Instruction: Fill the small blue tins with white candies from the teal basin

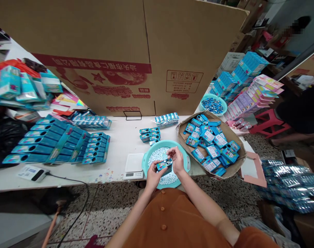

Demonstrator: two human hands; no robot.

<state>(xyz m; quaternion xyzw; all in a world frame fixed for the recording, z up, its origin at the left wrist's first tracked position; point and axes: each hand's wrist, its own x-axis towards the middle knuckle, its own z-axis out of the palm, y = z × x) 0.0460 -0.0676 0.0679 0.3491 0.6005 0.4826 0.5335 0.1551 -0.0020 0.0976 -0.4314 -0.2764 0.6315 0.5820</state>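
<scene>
My left hand [154, 175] grips a small blue printed box [162, 164] over a turquoise basin [185, 159]. White pellets, like small candies, lie in the basin [159, 154]. At the box's right end is my right hand [178, 162], its fingers bent close together; whatever they pinch is too small to make out. Just behind the basin, several filled-looking blue boxes [149, 134] stand in short rows. A white digital scale [134, 166] sits against the basin's left side.
To the right, a cardboard tray [240, 160] holds many loose blue boxes, with a smaller basin [224, 110] of shiny blue pieces behind it. A large carton [115, 41] walls off the back. Stacked blue cartons [53, 141] and a cabled white device [34, 173] occupy the left.
</scene>
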